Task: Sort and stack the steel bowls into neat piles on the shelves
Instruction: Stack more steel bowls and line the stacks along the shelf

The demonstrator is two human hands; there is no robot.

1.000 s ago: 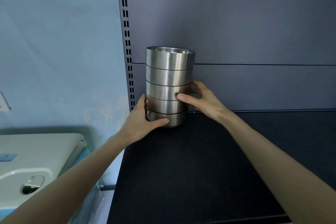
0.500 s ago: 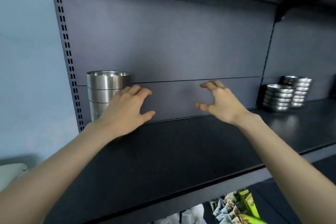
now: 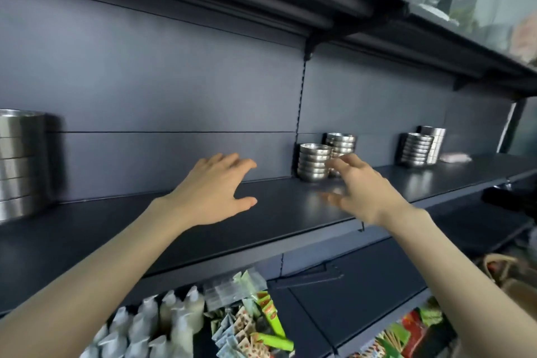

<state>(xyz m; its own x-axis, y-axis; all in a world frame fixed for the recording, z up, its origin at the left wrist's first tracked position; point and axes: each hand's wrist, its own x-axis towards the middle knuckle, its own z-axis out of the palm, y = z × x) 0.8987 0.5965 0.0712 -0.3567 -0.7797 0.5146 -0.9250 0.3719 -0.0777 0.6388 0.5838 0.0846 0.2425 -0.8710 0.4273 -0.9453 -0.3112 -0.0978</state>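
A tall stack of steel bowls (image 3: pixel 20 163) stands at the far left of the dark shelf (image 3: pixel 180 229), against the back panel. Further right two shorter piles sit together: a front pile (image 3: pixel 313 161) and a rear pile (image 3: pixel 340 142). Two more piles (image 3: pixel 418 148) stand near the right end. My left hand (image 3: pixel 212 192) hovers open over the middle of the shelf, holding nothing. My right hand (image 3: pixel 363 186), blurred, is open with fingers spread just in front of the front pile, partly covering it.
An upper shelf (image 3: pixel 261 0) overhangs close above. Below, a lower shelf holds white bottles (image 3: pixel 157 325) and coloured packets (image 3: pixel 252 320). A pink object (image 3: pixel 454 157) lies near the right-hand piles. A basket (image 3: pixel 508 276) sits at the lower right.
Both hands let go of the tall left stack and moved right along the shelf. The view swung right, so more piles and the lower shelf now show.
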